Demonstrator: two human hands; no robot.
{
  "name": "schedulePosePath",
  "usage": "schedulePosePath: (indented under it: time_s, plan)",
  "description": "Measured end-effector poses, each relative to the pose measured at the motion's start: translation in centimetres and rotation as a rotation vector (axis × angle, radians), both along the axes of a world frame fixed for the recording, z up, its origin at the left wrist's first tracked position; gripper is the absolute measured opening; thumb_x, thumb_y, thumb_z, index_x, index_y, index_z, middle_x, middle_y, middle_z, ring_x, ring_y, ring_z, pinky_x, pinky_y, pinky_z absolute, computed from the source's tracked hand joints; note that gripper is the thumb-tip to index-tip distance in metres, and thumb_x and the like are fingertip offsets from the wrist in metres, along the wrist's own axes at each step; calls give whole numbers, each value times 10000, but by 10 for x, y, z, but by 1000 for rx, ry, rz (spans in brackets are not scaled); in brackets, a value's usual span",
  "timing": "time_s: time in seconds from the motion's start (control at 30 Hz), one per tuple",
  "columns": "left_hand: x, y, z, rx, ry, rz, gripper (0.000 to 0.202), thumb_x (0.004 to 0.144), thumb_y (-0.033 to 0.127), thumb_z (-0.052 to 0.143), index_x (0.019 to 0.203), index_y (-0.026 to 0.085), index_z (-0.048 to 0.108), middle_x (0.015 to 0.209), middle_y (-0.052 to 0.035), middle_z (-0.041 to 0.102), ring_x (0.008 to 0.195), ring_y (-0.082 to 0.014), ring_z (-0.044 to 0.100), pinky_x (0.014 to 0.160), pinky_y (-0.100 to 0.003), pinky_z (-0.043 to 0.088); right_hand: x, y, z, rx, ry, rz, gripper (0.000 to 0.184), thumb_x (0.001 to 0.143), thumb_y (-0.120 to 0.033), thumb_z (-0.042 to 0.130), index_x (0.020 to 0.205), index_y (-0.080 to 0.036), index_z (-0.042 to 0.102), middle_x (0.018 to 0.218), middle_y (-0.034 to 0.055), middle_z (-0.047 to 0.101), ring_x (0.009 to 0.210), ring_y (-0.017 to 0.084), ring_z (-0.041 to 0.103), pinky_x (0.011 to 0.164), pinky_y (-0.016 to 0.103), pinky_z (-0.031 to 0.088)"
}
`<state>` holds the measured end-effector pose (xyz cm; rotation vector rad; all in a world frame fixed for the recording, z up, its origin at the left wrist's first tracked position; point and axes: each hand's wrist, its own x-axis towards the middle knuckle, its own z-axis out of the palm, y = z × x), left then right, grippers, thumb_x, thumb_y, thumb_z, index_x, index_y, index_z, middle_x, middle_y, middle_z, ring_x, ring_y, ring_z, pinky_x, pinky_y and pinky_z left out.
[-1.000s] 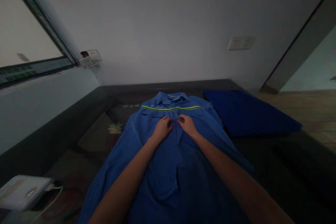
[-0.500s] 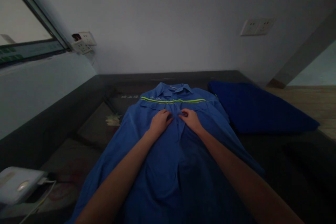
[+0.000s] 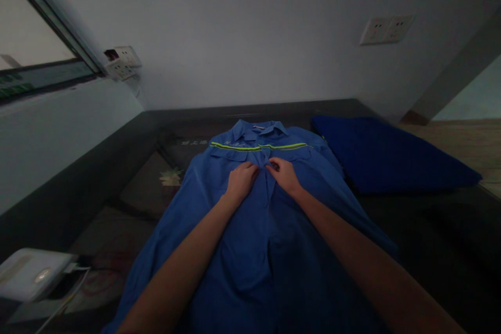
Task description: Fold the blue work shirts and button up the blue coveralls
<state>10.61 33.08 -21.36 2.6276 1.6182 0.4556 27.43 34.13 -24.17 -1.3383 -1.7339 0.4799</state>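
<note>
A blue work jacket [image 3: 242, 224] with a collar and a yellow-green stripe across the chest lies spread out, front side up, collar away from me. My left hand [image 3: 242, 177] pinches the left edge of its front placket just below the stripe. Close beside it, my right hand [image 3: 284, 173] has thumb and forefinger closed on the placket's other edge. The fingertips of both hands almost meet at the middle of the jacket. Any button between them is too small to make out.
A folded dark-blue cloth [image 3: 383, 156] lies right of the jacket on the dark tabletop [image 3: 176, 120]. At the lower left is a white power bank [image 3: 35, 274] with a cable plugged in. Wall sockets [image 3: 387, 30] are on the wall behind, and a window frame is at the upper left.
My left hand has moved slightly right, closer to my right hand, and its fingers are now on the placket. The view has shifted a little.
</note>
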Motion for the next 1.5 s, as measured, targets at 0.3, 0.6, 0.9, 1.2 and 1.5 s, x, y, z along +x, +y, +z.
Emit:
schedulePosePath:
  time_s: [0.3, 0.6, 0.9, 1.2, 1.5]
  plan:
    - [11, 2, -2, 21, -104, 6, 215, 930, 269, 473, 995, 206, 668, 969, -67, 687, 864, -196, 641, 703, -257, 440, 2, 1, -4, 4, -40, -7, 146, 784, -138, 594, 893, -159, 688, 885, 70, 707, 755, 176, 625, 715, 278, 463]
    - [5, 13, -19, 13, -331, -78, 150, 884, 231, 544, 927, 185, 680, 905, -55, 697, 832, -188, 645, 736, -261, 468, 0, 1, -1, -30, 43, -9, 107, 759, -139, 623, 833, -154, 699, 827, 62, 714, 726, 177, 635, 700, 277, 472]
    - [4, 18, -17, -73, -511, -25, 110, 847, 189, 591, 871, 177, 698, 854, -45, 726, 766, -172, 661, 723, -256, 485, 2, 5, -2, -87, 233, 109, 375, 914, -373, 431, 775, -160, 707, 768, 56, 708, 751, 199, 647, 719, 292, 476]
    - [11, 19, -10, 4, -490, -111, 160, 882, 206, 546, 919, 183, 700, 928, -50, 720, 862, -179, 656, 800, -271, 487, 11, 13, -7, -112, 293, 109, 107, 791, -197, 587, 838, -145, 667, 803, 50, 692, 712, 166, 632, 707, 272, 487]
    - [8, 21, -17, -29, -507, -60, 158, 872, 209, 558, 923, 200, 707, 922, -41, 732, 844, -183, 672, 813, -278, 497, 8, 4, 4, 43, -92, 51, 131, 855, -160, 557, 868, -174, 687, 887, 58, 681, 814, 172, 620, 767, 268, 451]
